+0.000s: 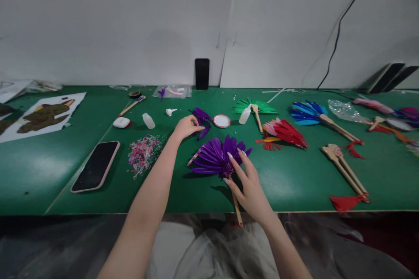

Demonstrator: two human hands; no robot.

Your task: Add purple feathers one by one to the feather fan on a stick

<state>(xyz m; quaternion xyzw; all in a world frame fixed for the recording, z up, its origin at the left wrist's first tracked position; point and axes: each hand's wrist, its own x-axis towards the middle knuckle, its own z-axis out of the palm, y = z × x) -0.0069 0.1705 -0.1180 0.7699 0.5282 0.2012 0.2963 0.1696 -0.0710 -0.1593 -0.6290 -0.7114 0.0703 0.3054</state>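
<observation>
A purple feather fan (212, 161) lies in front of me, its wooden handle (236, 205) pointing toward me past the table's front edge. My right hand (247, 178) rests over the fan's base with fingers spread, fingertips on the feathers. Behind and to the left, my left hand (188, 127) has its fingers pinched together at a loose purple feather (203, 133). Just beyond it sits a small pile of purple feathers (201, 114). Right of that pile is a small round dish with a red rim (221, 121), white inside.
Green (255, 107), red (288, 133) and blue (306, 112) feather fans lie to the right, with wooden handles (345, 170) nearby. Small white bottles (245, 114), colourful scraps (144, 154) and a phone (95, 166) are on the green table. Another phone (202, 74) leans on the white partition.
</observation>
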